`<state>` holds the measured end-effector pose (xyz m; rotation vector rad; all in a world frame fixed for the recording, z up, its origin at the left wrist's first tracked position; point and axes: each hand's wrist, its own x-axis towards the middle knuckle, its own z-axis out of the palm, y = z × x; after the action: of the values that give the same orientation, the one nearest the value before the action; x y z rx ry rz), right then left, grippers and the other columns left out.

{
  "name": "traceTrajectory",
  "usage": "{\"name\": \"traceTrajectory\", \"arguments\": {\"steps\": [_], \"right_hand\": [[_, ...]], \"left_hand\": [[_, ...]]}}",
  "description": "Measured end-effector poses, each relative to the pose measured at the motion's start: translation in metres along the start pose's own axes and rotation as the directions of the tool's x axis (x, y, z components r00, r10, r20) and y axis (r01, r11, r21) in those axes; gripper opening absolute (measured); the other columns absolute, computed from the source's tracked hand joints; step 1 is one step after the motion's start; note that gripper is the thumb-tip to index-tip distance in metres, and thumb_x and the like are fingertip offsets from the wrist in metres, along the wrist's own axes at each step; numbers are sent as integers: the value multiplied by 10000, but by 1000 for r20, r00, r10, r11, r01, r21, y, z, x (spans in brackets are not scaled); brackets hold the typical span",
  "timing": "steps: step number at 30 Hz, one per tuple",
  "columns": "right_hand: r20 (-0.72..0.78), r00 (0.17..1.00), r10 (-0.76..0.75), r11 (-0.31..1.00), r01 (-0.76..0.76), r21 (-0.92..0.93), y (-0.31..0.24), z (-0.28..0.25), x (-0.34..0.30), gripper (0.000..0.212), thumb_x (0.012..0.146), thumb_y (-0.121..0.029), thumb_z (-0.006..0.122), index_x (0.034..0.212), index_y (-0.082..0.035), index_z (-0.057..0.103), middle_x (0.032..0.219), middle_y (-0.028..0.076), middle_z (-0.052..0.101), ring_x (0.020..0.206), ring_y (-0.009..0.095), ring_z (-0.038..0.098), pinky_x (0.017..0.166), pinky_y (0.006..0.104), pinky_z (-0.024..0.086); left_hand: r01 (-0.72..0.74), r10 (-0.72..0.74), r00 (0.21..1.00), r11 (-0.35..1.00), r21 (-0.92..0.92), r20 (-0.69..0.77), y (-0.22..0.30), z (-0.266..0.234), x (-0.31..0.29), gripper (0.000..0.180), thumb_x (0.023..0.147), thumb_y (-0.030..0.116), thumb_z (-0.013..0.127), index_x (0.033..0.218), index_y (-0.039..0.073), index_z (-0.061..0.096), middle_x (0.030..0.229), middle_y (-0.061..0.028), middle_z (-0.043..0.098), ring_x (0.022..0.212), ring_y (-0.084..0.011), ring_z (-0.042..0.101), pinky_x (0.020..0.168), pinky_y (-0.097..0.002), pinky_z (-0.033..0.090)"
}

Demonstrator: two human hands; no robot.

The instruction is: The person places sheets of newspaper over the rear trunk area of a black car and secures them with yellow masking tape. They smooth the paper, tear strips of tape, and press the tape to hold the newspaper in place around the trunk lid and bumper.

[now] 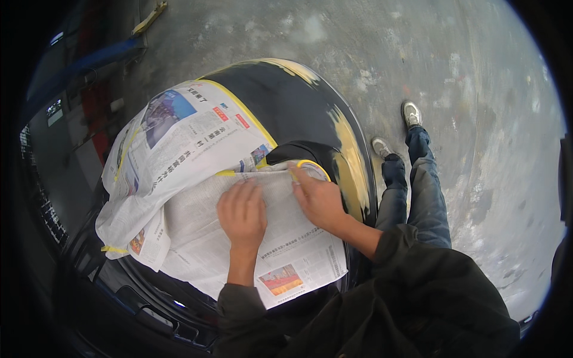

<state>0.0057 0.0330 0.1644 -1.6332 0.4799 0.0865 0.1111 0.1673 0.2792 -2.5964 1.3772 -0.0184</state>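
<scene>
Two newspaper sheets cover part of a black, curved car body panel (280, 89), which carries beige filler patches (351, 164). My left hand (242, 212) lies palm down on the nearer newspaper sheet (200, 206), fingers stretched toward its upper edge. At that edge, my right hand (316, 200) pinches a bit of yellow masking tape between thumb and fingertips. A curved yellow band of masking tape (315, 167) shows just beyond this hand; I cannot tell whether it is a roll or a stuck strip. Yellow tape also borders the farther newspaper sheet (179, 134).
Dark vehicle parts (140, 295) lie below the paper on the left. A person's legs in jeans (427, 185) and light shoes show to the right on the stained grey concrete floor (477, 119). A blue bar (98, 55) and a yellow-topped piece (149, 18) stand at the far left.
</scene>
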Motion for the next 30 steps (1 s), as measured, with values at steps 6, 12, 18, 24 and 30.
{"name": "traceTrajectory", "arguments": {"steps": [6, 12, 18, 24, 30], "right_hand": [[54, 996, -66, 997, 68, -29, -5, 23, 8, 502, 973, -200, 606, 1463, -119, 528, 797, 159, 706, 628, 330, 680, 595, 434, 533], [305, 949, -73, 968, -6, 250, -5, -40, 5, 587, 962, -195, 599, 1516, -84, 442, 720, 138, 662, 606, 358, 652, 600, 429, 521], [277, 935, -222, 887, 76, 454, -7, -29, -2, 564, 982, -217, 572, 1512, -94, 423, 633, 135, 632, 595, 374, 645, 610, 468, 517], [265, 959, -101, 994, 84, 76, 14, -27, 19, 364, 991, -318, 619, 1273, -88, 628, 673, 138, 672, 622, 341, 675, 614, 448, 535], [70, 998, -2, 999, -2, 54, 2, -8, 40, 254, 966, -311, 657, 939, -71, 734, 674, 145, 672, 631, 347, 675, 612, 447, 538]], "left_hand": [[-143, 95, 939, 982, 124, 332, -6, -1, 8, 366, 937, 179, 667, 1284, 62, 664, 1444, -79, 602, 1433, -222, 474, 1166, -453, 363], [304, -179, 901, 911, -279, 396, 14, -33, 25, 317, 856, 60, 762, 1164, 22, 699, 1224, -110, 678, 1139, -242, 648, 980, -381, 502], [778, -474, 614, 226, -586, 631, 29, -23, 19, 135, 872, -32, 766, 998, -22, 721, 990, -62, 707, 850, -110, 670, 744, -236, 544], [531, -548, 835, 786, -316, 40, 5, -32, 43, 65, 854, -23, 786, 904, -14, 746, 903, -89, 712, 785, -140, 661, 665, -253, 516], [362, -372, 916, 928, -85, -154, -13, -13, 43, 148, 801, -12, 824, 932, 35, 774, 885, -91, 691, 733, -196, 633, 636, -306, 506]]}}
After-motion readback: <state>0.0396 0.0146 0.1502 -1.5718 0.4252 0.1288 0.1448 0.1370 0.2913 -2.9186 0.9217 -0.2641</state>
